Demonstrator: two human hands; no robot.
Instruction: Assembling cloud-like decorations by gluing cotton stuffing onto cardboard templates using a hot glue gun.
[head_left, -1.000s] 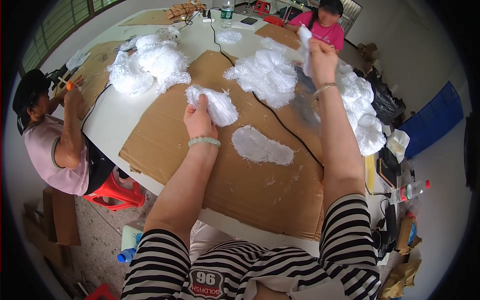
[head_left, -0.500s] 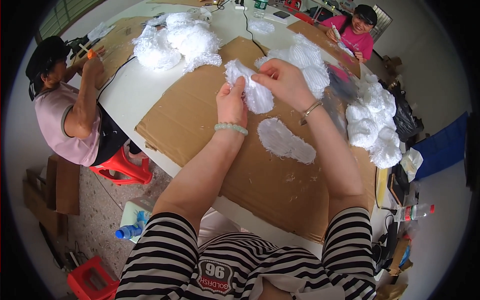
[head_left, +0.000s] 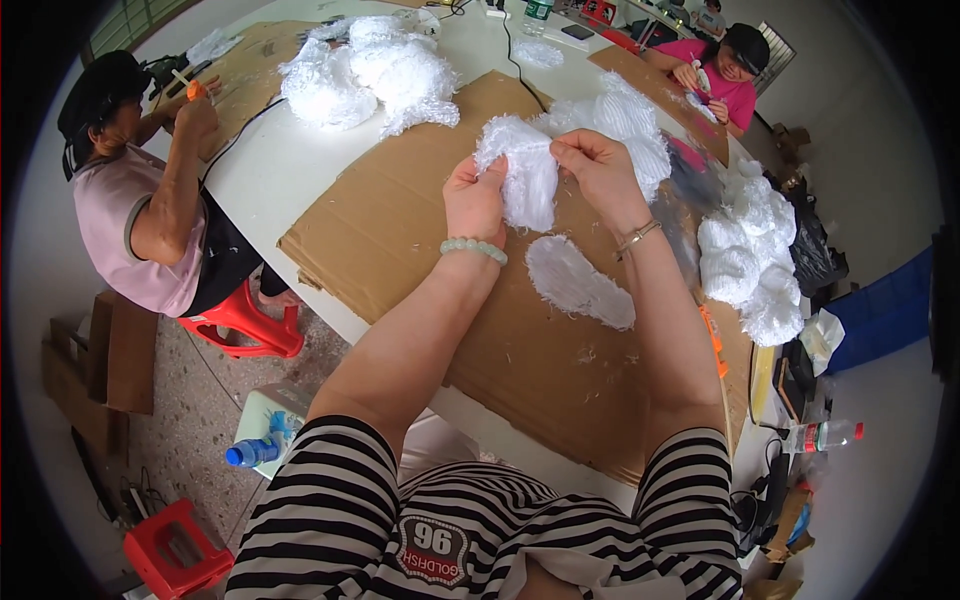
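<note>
A white shaggy piece of fabric [head_left: 528, 190] is stretched between my two hands above the cardboard. My left hand [head_left: 474, 203] is closed on its left edge, thumb lying on top. My right hand [head_left: 604, 178] pinches the upper right edge between thumb and fingertips. Just below them, a second white fabric piece [head_left: 580, 283], shaped like a shoe sole with frayed edges, lies flat on the cardboard sheet [head_left: 400, 235]. Behind my right hand a heap of white ribbed fabric [head_left: 630, 115] rests on the table.
More white fabric heaps stand at the far left [head_left: 375, 75] and the right [head_left: 750, 250]. An orange-handled tool [head_left: 714, 340] shows beside my right forearm. One person [head_left: 150, 215] works at the left, another [head_left: 735, 75] at the far right. A black cable [head_left: 508, 50] crosses the table.
The fabric piece has been turned and spread flatter between my hands. My right hand has moved a little right and now grips its upper corner. The orange-handled tool has come into sight.
</note>
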